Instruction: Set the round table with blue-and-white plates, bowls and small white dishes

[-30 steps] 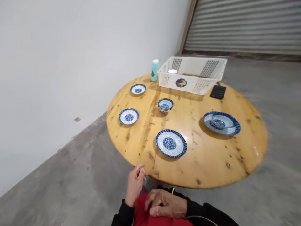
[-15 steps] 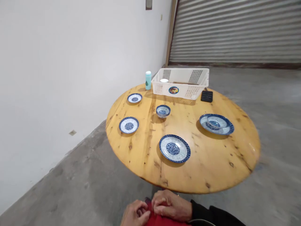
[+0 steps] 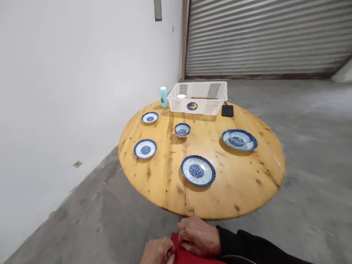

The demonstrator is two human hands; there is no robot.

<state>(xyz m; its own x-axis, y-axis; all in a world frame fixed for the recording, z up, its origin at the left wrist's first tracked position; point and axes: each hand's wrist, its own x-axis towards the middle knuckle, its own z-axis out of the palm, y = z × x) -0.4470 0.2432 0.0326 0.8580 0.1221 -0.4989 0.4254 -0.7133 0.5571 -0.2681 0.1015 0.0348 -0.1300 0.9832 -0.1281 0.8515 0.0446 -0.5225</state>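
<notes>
Round, knotty, glossy wooden table [image 3: 222, 200], with open wood between front edge and near plate. Across the far side, blocking reach there, perforated white plastic basket [image 3: 205, 105]. Below the front edge, red cloth [image 3: 184, 257]. Well inside that edge, blue-rimmed near plate [image 3: 197, 171]; farther right, another plate [image 3: 226, 138] with a bowl [image 3: 239, 138]. At the cloth, right hand [image 3: 198, 236] and left hand [image 3: 158, 251], fingers curled, any grip impossible to tell. Leftward, smaller plates [image 3: 145, 149]; mid-table, stacked bowls [image 3: 182, 131]; beside the basket, teal bottle [image 3: 164, 98].

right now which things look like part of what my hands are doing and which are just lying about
Seemingly in hand:
- red cloth, with the left hand and right hand at it

Apparently just lying about, on the table:
- blue-rimmed plates
- stacked bowls
- white basket
- turquoise bottle
- flat black object
</notes>
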